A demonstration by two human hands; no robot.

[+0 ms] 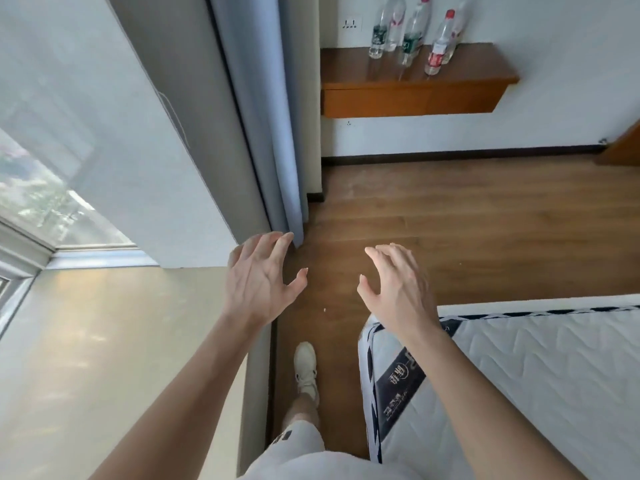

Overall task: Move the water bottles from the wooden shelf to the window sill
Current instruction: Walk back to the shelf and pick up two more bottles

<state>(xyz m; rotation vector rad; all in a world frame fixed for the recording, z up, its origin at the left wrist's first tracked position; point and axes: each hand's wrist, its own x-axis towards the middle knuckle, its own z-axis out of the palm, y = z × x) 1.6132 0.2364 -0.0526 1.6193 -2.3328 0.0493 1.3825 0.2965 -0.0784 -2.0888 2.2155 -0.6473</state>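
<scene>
Several clear plastic water bottles stand on the wooden shelf point(467, 64) fixed to the far wall: one with a green label point(378, 34), another green-labelled one point(412, 39), and a red-labelled one point(438, 50), with more behind them. The beige window sill point(104, 341) stretches along the left, bare of bottles. My left hand point(259, 282) and my right hand point(398, 285) are held out in front of me, fingers spread and loosely bent, holding nothing. Both hands are far short of the shelf.
A white mattress point(519, 375) lies at the lower right, leaving a narrow strip of wooden floor point(450, 220) between it and the sill. A blue curtain point(270, 116) hangs at the sill's far end. My foot point(305, 368) is on the floor.
</scene>
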